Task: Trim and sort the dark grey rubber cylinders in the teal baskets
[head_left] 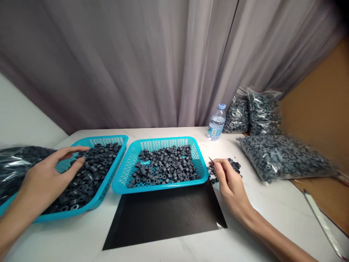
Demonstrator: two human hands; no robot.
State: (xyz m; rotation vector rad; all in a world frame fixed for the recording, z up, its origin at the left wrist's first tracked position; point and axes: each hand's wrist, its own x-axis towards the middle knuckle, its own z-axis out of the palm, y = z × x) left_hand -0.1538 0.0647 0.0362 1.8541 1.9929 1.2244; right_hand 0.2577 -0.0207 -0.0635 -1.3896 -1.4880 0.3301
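My left hand (51,173) reaches over the left blue basket (106,189), which is filled with small dark grey plastic rings (99,163). Its thumb and fingers are apart, just above the rings. My right hand (227,178) is closed in a pinch on a thin pointed metal tool (211,160); only the tip shows, so its exact kind is unclear. That hand is right of the middle blue basket (160,187), which holds more of the grey rings. A small pile of dark pieces (236,165) lies on the table, partly hidden behind my right hand.
A black sheet (163,218) lies on the white table (188,247), partly under the middle basket. At the back right stand a water bottle (216,122) and bags of grey pieces (263,112). Another full bag (286,156) lies nearer, with a white-handled object (323,222) beyond it.
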